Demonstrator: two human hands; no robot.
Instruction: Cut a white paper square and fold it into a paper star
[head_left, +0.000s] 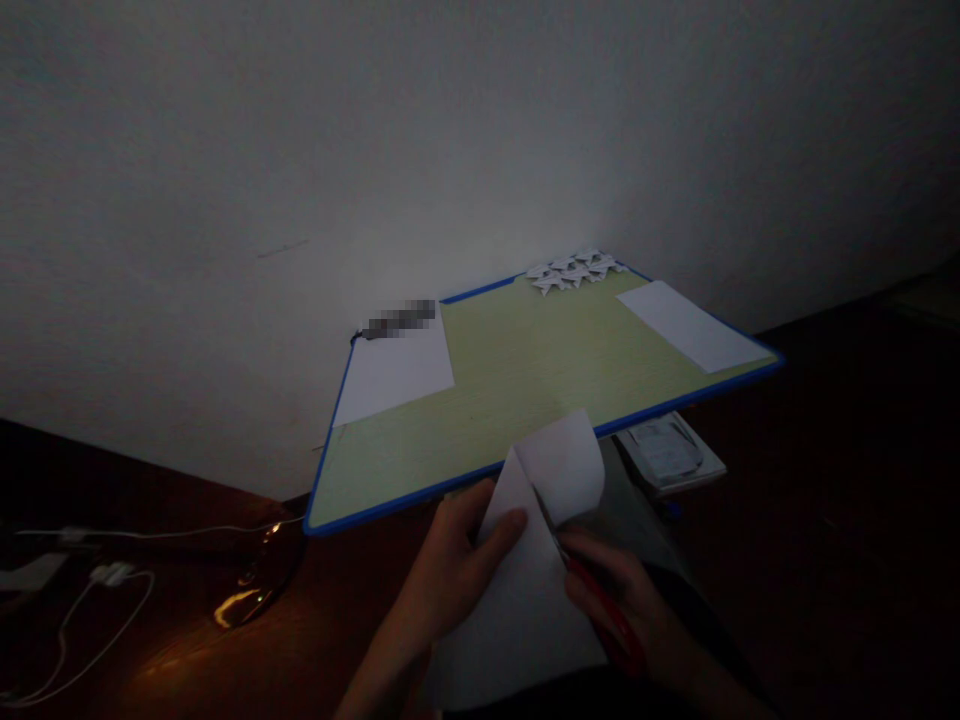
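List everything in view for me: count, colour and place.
Partly cut sheet: one, white, in both hands
Scissors: one, red-handled, in right hand
Table: one, pale green, blue edge, by the wall
Left sheet: white, table's left end
Right sheet: white, table's right end
Folded paper shapes: several, white, far edge
Blurred item: one, dark, on left sheet
Flat stack: one, whitish, below table's near edge
Cables: white, lower left
Shiny object: golden glints, lower left
Wall: grey, behind
Floor: dark reddish, below
Hands: two, left and right

White paper (525, 610), partly slit, in left hand (459, 562), red-handled scissors (609, 612) in right hand (645, 590)
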